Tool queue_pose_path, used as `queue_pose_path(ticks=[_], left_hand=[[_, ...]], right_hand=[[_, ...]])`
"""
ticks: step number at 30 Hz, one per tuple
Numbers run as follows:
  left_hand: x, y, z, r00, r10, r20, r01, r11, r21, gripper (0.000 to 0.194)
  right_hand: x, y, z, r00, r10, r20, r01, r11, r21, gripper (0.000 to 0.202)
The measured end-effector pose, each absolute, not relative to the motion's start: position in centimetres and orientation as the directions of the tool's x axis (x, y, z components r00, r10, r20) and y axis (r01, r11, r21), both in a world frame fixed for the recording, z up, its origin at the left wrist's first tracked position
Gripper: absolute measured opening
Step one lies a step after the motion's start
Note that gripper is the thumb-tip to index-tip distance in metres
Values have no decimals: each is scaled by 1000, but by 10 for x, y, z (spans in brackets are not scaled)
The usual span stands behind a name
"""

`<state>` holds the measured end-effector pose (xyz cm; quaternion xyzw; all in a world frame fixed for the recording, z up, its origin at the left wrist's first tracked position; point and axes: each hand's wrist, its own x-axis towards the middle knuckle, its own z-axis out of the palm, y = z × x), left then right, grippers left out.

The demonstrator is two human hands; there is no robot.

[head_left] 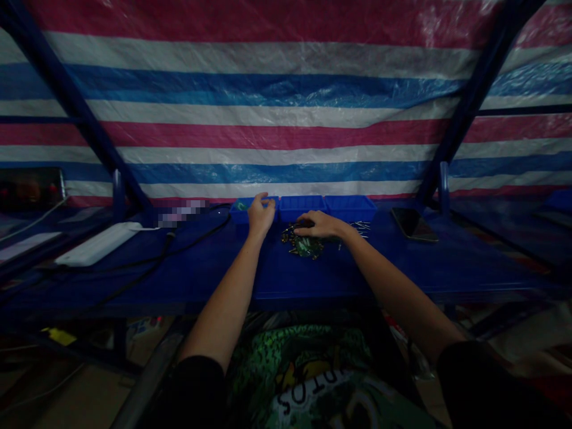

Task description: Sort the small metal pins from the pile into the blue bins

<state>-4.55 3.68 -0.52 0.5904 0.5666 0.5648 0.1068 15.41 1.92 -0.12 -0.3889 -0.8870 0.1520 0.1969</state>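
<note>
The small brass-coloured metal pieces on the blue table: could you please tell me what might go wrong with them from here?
The small brass-coloured metal pieces lie loosely heaped by the right hand, so a careless brush might scatter them. Thin silvery rods lie close to the right forearm, which might nudge them into the heap.

Bins behind loose parts, phone right

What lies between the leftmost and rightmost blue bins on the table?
A middle blue bin, in the head view; the right hand covers part of it.
</note>
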Motion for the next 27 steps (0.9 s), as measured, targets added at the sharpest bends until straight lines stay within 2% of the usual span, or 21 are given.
queue_pose_path(ticks=[2,4,7,9,15,20,25,27], left_hand=[[-33,31,-7,-187,818,543,595,-346,726,28],[-20,24,-9,-26,829,559,649,-412,640,21],[-4,16,-14,186,808,559,684,-515,516,20],[2,13,-15,261,793,551,685,-554,473,22],[0,11,-15,289,792,538,692,-561,453,21],[3,11,-14,305,795,524,689,-564,455,25],[8,11,-11,353,743,569,665,-627,406,30],[6,9,-12,340,738,582,665,-627,407,29]], right_hand=[[160,18,1,-651,738,177,617,650,-444,58],[164,18,2,-681,720,132,596,651,-470,58],[165,20,1,-717,689,105,569,666,-482,47],[164,21,-1,-728,679,91,570,674,-470,37],[157,21,-6,-708,698,104,586,664,-464,24],[161,20,1,-678,728,104,558,601,-572,12],[167,30,4,-429,836,343,598,548,-585,10],[165,33,2,-344,854,390,596,520,-612,10]])
